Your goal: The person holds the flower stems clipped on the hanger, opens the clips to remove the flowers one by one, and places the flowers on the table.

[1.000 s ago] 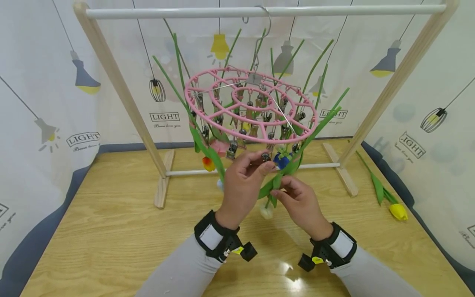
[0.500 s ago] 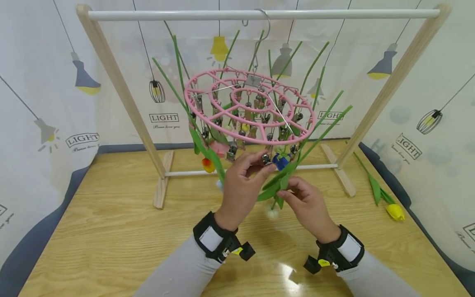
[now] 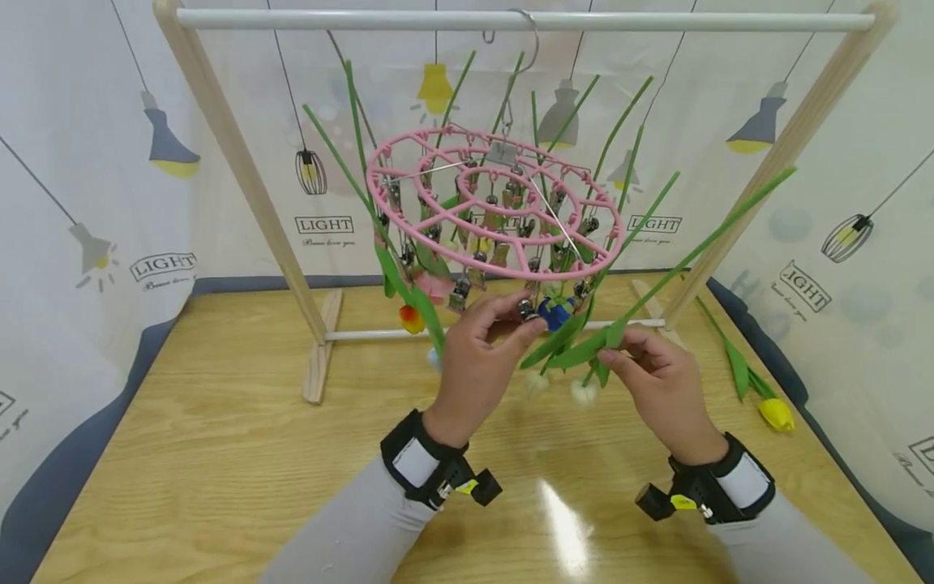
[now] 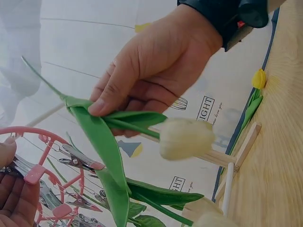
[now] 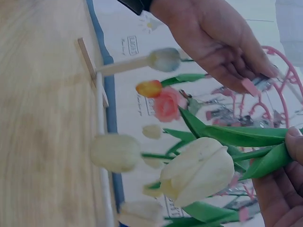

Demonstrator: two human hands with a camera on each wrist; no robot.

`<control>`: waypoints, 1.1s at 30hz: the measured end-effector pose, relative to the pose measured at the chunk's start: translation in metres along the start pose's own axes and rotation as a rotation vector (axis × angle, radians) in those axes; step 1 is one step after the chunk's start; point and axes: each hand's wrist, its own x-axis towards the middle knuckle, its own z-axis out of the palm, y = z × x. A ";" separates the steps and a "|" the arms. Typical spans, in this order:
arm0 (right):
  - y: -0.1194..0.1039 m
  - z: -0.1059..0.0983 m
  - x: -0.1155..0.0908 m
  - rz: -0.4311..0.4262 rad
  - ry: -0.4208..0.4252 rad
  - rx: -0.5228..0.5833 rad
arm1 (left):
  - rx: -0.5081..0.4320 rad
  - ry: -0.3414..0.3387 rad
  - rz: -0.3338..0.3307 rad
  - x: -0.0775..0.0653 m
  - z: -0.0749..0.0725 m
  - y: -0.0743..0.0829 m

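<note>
In the head view, the pink ring hanger [image 3: 522, 261] hangs from a white bar [image 3: 365, 20] at the top of the frame, which leaves its clips dangling within reach. Just right of centre, the left hand [image 3: 477, 361] pinches a metal clip [image 3: 527, 309] at the hanger's front, apparently to steady it. The right hand [image 3: 660, 381] pinches a white tulip [image 3: 584, 393] where leaves meet stem, bloom downward and stem slanting to the upper right. A yellow tulip [image 3: 777, 414] lies on the table [image 3: 255, 462] at far right.

In the left wrist view, the right hand, upper centre, has its thumb over the tulip's leaf base, probably to keep the petals uncrushed.

In the right wrist view, the left hand, upper right, holds the pink-tipped clip; blur hides whether its mouth is parted.
</note>
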 end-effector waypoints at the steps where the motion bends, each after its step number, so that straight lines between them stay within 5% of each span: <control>1: -0.001 -0.005 0.002 -0.002 0.013 -0.004 | -0.004 0.000 -0.002 0.000 0.000 0.000; 12: -0.004 -0.060 0.021 0.048 0.219 -0.021 | -0.023 -0.023 -0.025 -0.001 -0.002 -0.001; 22: 0.019 -0.099 0.030 0.183 0.250 -0.250 | -0.015 -0.030 -0.010 0.000 -0.003 -0.001; 33: 0.061 -0.146 0.032 0.361 0.175 -0.409 | -0.004 -0.037 -0.003 -0.002 -0.001 -0.002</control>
